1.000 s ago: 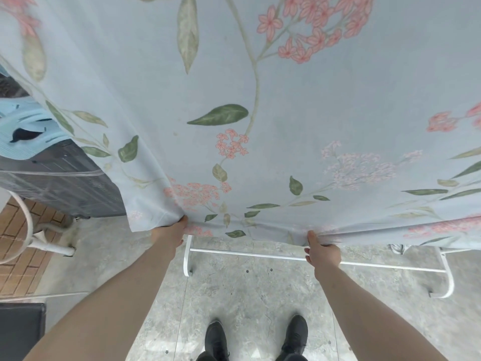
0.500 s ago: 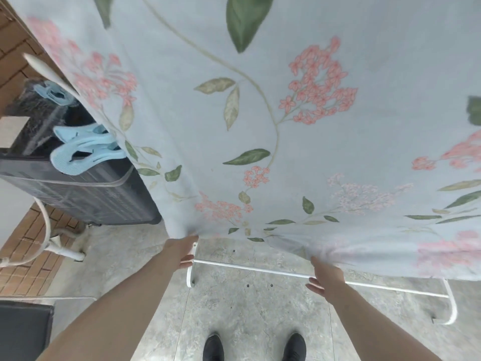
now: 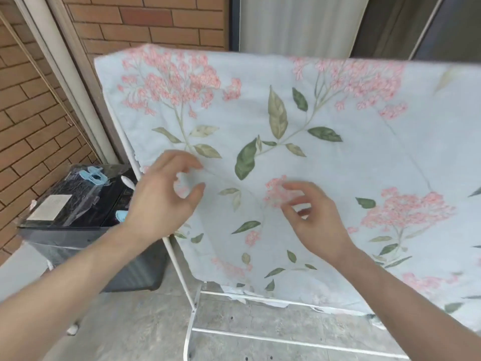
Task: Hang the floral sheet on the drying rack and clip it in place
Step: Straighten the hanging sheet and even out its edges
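The left hand (image 3: 162, 198) is raised at centre left of the frame, its fingers loosely curled with thumb and forefinger apart, holding nothing; whether the fingertips touch the cloth behind them cannot be told. The right hand (image 3: 316, 220) is at the centre, fingers likewise loosely bent and spread, gripping nothing, in front of a pink flower cluster. Behind both hands, the floral sheet (image 3: 299, 157) hangs over the drying rack (image 3: 192, 306), filling the middle and right of the frame: a pale blue, matte woven cloth printed with pink blossom sprays and green and olive leaves, draped fairly flat from a straight top fold down to a ragged-looking lower edge near the rack's bottom rails. The rack is thin white metal tubing, its slanted leg showing along the sheet's left edge and its rails crossing the lower centre. At left, a dark glossy box-shaped bin (image 3: 86, 222) wrapped in clear film carries light blue plastic clips (image 3: 93, 175) on its top. A red-brown brick wall (image 3: 31, 121) fills the upper left, and the floor (image 3: 145, 329) is mottled grey stone.
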Demonstrator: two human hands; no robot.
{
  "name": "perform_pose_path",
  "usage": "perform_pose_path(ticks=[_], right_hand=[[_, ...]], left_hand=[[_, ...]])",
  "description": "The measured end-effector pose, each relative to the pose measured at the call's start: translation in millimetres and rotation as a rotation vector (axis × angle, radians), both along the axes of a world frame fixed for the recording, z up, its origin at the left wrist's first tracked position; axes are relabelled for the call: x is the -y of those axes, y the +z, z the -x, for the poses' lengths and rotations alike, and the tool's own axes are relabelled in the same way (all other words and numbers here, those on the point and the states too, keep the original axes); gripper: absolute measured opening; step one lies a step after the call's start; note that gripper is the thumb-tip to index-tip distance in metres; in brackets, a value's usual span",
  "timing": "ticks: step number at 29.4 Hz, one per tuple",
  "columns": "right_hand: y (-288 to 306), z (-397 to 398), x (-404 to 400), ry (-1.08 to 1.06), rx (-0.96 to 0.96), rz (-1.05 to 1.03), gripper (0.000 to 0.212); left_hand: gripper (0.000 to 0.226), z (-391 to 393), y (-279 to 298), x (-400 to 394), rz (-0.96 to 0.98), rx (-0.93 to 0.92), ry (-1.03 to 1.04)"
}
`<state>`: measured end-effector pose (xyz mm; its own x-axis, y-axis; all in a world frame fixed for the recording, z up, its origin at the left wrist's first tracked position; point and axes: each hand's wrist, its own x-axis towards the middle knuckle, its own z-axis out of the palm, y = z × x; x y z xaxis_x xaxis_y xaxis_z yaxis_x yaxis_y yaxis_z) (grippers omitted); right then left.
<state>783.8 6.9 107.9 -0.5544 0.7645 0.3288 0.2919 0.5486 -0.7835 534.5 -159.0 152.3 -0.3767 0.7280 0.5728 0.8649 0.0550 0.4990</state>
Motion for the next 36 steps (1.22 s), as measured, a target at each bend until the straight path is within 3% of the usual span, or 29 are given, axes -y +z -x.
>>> perform_pose_path(ticks=[4,6,8,11,13,17,20,22,29,36], right_hand=[[107,18,-4,-0.051,-0.125,-0.436,0.035],[146,28,-11,-0.119,-0.117,-0.622,0.036],[173,37,-23,-0.177,-0.033,-0.714,0.039],[191,46,-27,-0.270,0.198,-0.723,0.041],[203,45,-27,-0.295,0.273,-0.711,0.039],[230,44,-30,-0.272,0.386,-0.540,0.042],[243,52,-29,-0.264,0.479,-0.485,0.050],[246,67,-26,-0.189,0.480,-0.492,0.047],[249,147,9,0.091,0.382,-0.518,0.039],[228,191,11,-0.204,0.407,-0.641,0.066]], left_hand=[[0.041,43,98,-14,-0.187,-0.292,0.033],[0.050,66,131,-23,-0.130,-0.355,0.113],[0.058,83,148,-35,0.044,-0.368,0.183],[0.050,101,163,-34,0.230,-0.261,0.153],[0.039,111,169,-30,0.236,-0.176,0.085],[0.049,133,178,-20,0.247,0.031,-0.062],[0.048,147,178,-15,0.252,0.047,-0.069],[0.049,153,177,-10,0.230,0.057,-0.063],[0.020,169,171,5,0.067,0.000,-0.094],[0.018,216,165,-20,-0.046,0.007,-0.206]])
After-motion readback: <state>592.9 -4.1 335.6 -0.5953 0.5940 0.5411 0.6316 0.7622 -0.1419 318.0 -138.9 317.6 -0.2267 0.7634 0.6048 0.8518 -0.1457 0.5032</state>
